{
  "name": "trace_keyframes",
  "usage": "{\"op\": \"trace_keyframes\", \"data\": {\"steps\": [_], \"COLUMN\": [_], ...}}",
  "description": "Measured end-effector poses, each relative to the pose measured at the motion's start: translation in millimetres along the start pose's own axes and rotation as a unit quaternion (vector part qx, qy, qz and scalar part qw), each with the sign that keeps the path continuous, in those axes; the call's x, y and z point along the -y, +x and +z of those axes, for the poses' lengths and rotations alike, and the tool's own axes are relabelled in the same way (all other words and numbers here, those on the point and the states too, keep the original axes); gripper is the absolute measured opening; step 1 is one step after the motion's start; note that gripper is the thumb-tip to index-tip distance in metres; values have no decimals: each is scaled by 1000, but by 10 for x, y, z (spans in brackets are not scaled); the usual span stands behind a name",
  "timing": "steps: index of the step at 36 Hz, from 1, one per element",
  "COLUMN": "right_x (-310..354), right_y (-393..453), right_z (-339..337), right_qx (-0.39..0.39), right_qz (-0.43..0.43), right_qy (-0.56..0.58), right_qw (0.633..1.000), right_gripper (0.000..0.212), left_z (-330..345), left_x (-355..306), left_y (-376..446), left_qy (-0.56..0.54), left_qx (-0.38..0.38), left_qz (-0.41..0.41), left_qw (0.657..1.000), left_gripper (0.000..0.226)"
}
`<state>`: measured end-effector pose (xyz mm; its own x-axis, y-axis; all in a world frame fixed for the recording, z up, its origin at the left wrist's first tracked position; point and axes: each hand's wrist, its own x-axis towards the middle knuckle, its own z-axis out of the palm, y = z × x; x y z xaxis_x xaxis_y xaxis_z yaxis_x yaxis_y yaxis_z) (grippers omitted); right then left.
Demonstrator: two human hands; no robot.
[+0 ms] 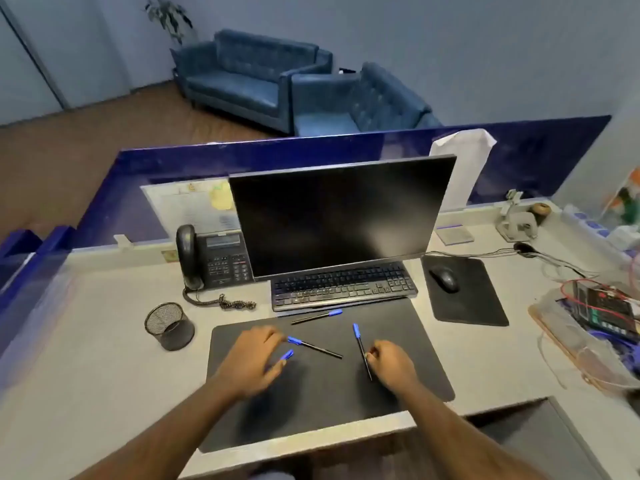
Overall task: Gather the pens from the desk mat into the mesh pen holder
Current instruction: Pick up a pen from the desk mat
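Several black pens with blue caps are on the black desk mat point(408, 337). One pen point(317, 317) lies at the mat's far edge by the keyboard. A second pen point(315, 348) lies in the middle, its cap touching the fingertips of my left hand point(251, 363). A third pen's blue cap point(287, 355) sticks out from my left hand's closed fingers, and its body is hidden. My right hand point(393, 367) pinches a fourth pen point(360, 344) near its middle. The black mesh pen holder point(169, 325) stands upright to the left of the mat and looks empty.
A keyboard point(343, 285) and monitor point(339, 216) sit behind the mat, with a desk phone point(214, 258) and its coiled cord near the holder. A mouse point(445, 278) on its pad lies to the right. Wires and electronics point(602, 310) crowd the right edge.
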<state>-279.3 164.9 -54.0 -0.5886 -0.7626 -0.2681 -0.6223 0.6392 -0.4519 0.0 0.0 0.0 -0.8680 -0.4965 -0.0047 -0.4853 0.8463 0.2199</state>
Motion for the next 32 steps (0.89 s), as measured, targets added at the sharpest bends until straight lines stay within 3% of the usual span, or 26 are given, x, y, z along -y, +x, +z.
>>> {"op": "trace_keyframes", "data": {"steps": [4, 8, 13, 20, 22, 26, 29, 32], "right_x": [109, 134, 239, 292, 350, 900, 1629, 2362], "right_y": [79, 208, 314, 418, 435, 536, 593, 645], "right_z": [231, 401, 450, 345, 304, 296, 352, 429], "right_qx": [51, 52, 49, 87, 73, 82, 171, 242], "right_qz": [14, 29, 28, 31, 65, 103, 80, 46], "right_qy": [-56, -116, -172, -234, -183, 62, 277, 381], "right_qw": [997, 991, 984, 968, 978, 989, 942, 891], "right_gripper": [24, 30, 29, 30, 24, 23, 12, 18], "left_z": [258, 329, 311, 193, 165, 72, -16, -97], "left_x": [96, 270, 420, 645, 709, 906, 1056, 1171], "left_y": [-369, -642, -899, -910, -890, -905, -955, -1023], "left_qy": [-35, -50, -85, -135, -156, -190, -199, -203], "left_qx": [123, 154, 146, 108, 92, 69, 73, 76], "left_qz": [-75, -122, -179, -242, -271, -304, -308, -315], "left_qw": [989, 979, 969, 955, 945, 931, 927, 924], "left_gripper": [41, 40, 31, 39, 41, 47, 45, 44]}}
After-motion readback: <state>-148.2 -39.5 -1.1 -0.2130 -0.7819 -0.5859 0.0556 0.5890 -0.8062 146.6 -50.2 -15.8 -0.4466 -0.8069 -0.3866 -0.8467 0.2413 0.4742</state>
